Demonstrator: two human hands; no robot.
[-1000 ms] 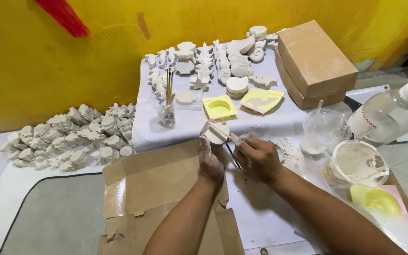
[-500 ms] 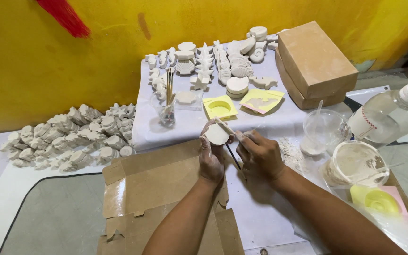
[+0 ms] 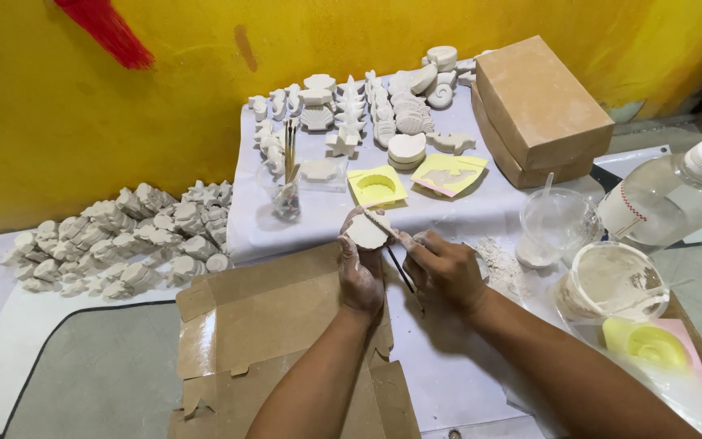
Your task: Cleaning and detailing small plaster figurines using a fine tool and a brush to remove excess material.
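My one camera sits on my head, looking down and forward, close over my table [image 3: 448, 211] toward the yellow wall [image 3: 164, 122].

L hand [image 3: 361, 275] holding plaster cast [image 3: 366, 230], R hand [image 3: 446, 270] w/ thin tool [image 3: 393, 250]

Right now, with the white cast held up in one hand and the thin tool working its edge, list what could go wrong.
1. The left hand pinches the round white cast in the air; pressure from the thin tool in the right hand might chip its edge or knock it loose.
2. The right forearm lies close to the powder tub and clear cup; a wide elbow move could tip them.
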